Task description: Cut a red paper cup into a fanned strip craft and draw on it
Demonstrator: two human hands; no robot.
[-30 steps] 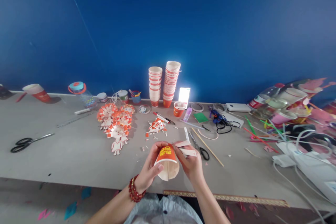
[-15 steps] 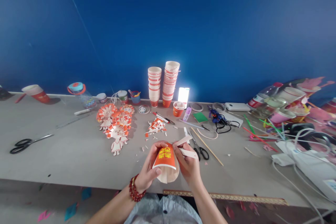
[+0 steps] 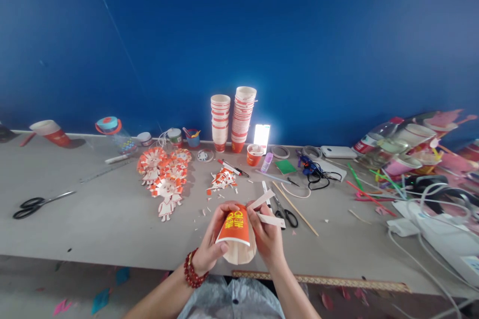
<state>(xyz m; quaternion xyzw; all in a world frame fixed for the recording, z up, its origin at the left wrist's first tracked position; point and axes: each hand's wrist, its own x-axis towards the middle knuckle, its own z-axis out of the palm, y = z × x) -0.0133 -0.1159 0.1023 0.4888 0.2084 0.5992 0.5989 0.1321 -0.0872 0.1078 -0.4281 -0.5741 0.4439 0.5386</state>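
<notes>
An orange paper cup (image 3: 235, 225) with yellow lettering lies tilted between my hands, its pale inside turned toward me and its wall cut into flaps. My left hand (image 3: 208, 245) is closed around the cup's left side, thumb near the lower rim. On the right side, my right hand (image 3: 268, 243) pinches the cup's cut edge; two pale strips (image 3: 263, 200) stick out past its fingers. What lies right under those fingertips is hidden. Just beyond the right hand are black-handled scissors (image 3: 289, 217), partly covered by a strip.
Paper lion-like cutouts (image 3: 166, 187) and a heap of scraps (image 3: 223, 179) lie ahead. Two cup stacks (image 3: 220, 124) and a lit phone (image 3: 262, 138) stand at the back. A wooden stick (image 3: 297, 212) lies to the right, with cables (image 3: 430, 199) farther right. Other scissors (image 3: 33, 206) lie left.
The cup has tipped slightly, its open end a little lower. The right hand has shifted slightly, and the strips stick out farther to the right. Both hands keep their hold.
</notes>
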